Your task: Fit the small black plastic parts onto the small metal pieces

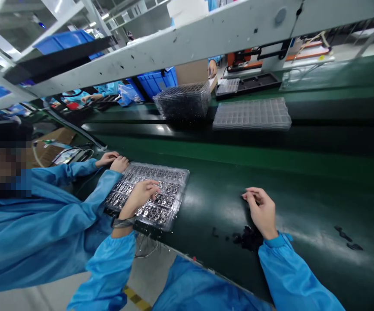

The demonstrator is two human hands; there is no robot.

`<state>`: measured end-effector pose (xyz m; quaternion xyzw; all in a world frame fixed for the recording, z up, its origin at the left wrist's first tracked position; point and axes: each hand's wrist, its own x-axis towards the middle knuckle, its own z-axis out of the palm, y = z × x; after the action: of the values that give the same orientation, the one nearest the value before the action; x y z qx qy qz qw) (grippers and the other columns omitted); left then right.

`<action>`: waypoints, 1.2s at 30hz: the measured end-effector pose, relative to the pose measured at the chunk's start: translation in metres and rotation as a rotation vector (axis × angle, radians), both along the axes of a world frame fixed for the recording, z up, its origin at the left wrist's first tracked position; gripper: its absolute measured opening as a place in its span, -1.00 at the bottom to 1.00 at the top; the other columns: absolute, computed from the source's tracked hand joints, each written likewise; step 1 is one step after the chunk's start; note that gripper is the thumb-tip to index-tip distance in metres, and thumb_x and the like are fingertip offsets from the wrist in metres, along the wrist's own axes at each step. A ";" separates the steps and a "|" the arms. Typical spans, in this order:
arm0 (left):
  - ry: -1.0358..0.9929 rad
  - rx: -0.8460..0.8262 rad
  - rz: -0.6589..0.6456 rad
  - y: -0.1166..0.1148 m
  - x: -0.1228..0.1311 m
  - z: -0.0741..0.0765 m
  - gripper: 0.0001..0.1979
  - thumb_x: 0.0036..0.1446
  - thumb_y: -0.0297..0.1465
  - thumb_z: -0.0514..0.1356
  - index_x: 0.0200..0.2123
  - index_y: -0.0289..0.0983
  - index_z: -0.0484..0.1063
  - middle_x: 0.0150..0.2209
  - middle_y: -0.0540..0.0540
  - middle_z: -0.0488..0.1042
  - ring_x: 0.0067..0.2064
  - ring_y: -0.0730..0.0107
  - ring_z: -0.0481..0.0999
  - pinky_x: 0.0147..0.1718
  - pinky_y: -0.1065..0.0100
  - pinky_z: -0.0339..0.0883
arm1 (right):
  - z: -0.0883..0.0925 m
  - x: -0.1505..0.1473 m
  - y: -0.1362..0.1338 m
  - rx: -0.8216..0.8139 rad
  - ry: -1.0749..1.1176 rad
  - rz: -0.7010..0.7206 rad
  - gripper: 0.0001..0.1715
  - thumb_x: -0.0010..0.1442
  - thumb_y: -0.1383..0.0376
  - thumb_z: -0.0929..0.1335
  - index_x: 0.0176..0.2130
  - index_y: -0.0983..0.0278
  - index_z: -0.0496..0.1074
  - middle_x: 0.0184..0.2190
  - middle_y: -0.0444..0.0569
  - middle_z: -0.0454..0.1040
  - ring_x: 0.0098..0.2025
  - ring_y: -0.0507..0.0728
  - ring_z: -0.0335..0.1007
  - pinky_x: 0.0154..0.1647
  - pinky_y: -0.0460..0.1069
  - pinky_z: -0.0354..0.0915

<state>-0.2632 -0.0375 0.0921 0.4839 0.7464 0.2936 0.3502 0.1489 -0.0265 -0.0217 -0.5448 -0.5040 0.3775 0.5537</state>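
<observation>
Your left hand (144, 193) is over the tray (182, 196), fingers loosely apart; the tray lies flat on the table (212, 190), probably to keep its parts (165, 202) sorted; your right hand (246, 195) curls near the black scraps (248, 237), likely within easy reach, and I cannot tell whether it clamps anything

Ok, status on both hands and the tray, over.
Left hand over parts-filled tray. Right hand near black pieces, grip unclear. Co-worker's hands at tray's far-left corner.
</observation>
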 end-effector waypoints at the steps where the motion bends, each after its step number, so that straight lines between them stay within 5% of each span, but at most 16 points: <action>1: 0.015 -0.016 -0.007 0.006 0.000 -0.005 -0.54 -0.22 -0.08 0.40 -0.33 -0.26 0.45 -0.51 -0.10 0.62 -0.61 0.33 0.44 -0.54 0.34 0.30 | 0.000 0.000 0.000 0.004 -0.005 0.001 -0.66 0.28 0.04 0.39 -0.17 0.27 0.49 -0.37 0.04 0.60 -0.30 0.20 0.59 -0.20 0.11 0.48; 7: 0.078 -0.046 -0.043 0.018 -0.006 -0.026 -0.59 -0.18 -0.09 0.33 -0.32 -0.25 0.43 -0.53 -0.07 0.59 -0.63 0.37 0.40 -0.55 0.35 0.26 | 0.001 -0.001 0.001 -0.009 -0.020 0.023 -0.67 0.28 0.05 0.38 -0.17 0.26 0.48 -0.40 0.03 0.60 -0.33 0.19 0.58 -0.22 0.09 0.46; 20: 0.285 0.000 -0.086 0.018 -0.025 -0.048 -0.60 -0.01 0.00 0.26 -0.37 -0.24 0.47 -0.61 -0.01 0.53 -0.62 0.33 0.39 -0.57 0.38 0.19 | 0.001 -0.003 0.000 -0.049 -0.009 0.049 -0.70 0.27 0.08 0.37 -0.17 0.26 0.47 -0.41 0.02 0.59 -0.34 0.19 0.55 -0.22 0.10 0.44; 31: 0.301 0.061 -0.133 0.022 -0.017 -0.045 -0.64 -0.05 -0.07 0.26 -0.36 -0.25 0.54 -0.58 -0.01 0.44 -0.48 0.23 0.45 -0.43 0.31 0.24 | 0.002 -0.003 0.001 -0.050 -0.016 0.051 -0.71 0.26 0.08 0.37 -0.20 0.26 0.48 -0.44 0.01 0.58 -0.37 0.19 0.55 -0.24 0.08 0.43; 36: 0.334 0.133 -0.096 0.018 -0.004 -0.030 -0.66 0.00 -0.11 0.27 -0.31 -0.27 0.58 -0.56 -0.03 0.46 -0.47 0.23 0.45 -0.42 0.30 0.26 | 0.002 -0.003 0.001 -0.050 -0.016 0.057 -0.70 0.28 0.07 0.37 -0.20 0.26 0.48 -0.44 0.01 0.58 -0.36 0.19 0.55 -0.24 0.08 0.43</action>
<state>-0.2672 -0.0199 0.0616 0.5832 0.7490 0.2409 0.2023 0.1458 -0.0257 -0.0193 -0.5469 -0.5141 0.4014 0.5248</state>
